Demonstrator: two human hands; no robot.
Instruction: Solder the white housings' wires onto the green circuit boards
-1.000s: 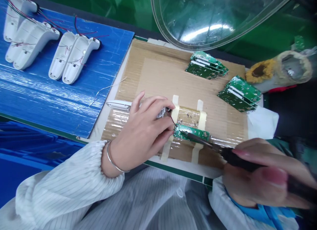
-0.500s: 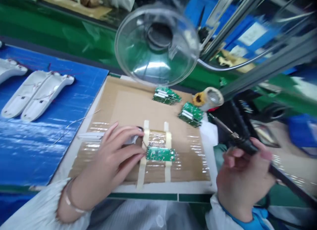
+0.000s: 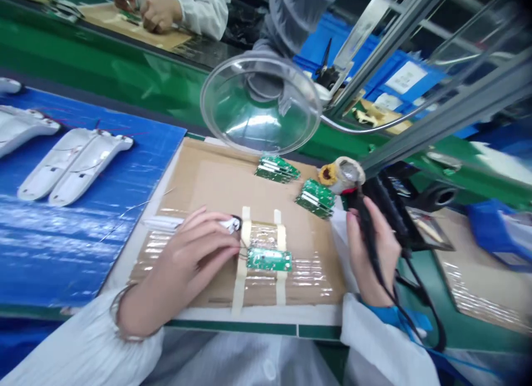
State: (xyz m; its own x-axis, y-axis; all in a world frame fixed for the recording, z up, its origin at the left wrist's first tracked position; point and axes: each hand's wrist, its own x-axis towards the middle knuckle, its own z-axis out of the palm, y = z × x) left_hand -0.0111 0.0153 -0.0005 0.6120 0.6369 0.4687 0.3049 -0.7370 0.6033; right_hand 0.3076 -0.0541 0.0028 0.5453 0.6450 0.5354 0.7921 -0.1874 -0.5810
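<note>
My left hand [image 3: 191,264] rests on the cardboard, its thumb and index finger pinched on a thin wire [image 3: 244,244] at the left end of a green circuit board [image 3: 269,260]. Under those fingers lies a white plastic housing [image 3: 166,223], partly hidden. The board sits across two strips of pale tape [image 3: 239,289]. My right hand [image 3: 376,253] grips a soldering iron [image 3: 368,225] by its black handle. Its tip points up at a round, pale holder [image 3: 348,173] with a yellow part; whether they touch I cannot tell.
Two stacks of green circuit boards [image 3: 316,197] stand at the back of the cardboard [image 3: 216,175]. A clear round hood [image 3: 261,106] hangs above. White shells [image 3: 78,164] lie on the blue sheet [image 3: 145,148] at left. Across the green partition, another person's hands [image 3: 155,14] work.
My right hand has moved left and turned the soldering iron upward, bringing its tip to the round holder. My left hand stays at the board's left end. The camera view has shifted slightly.
</note>
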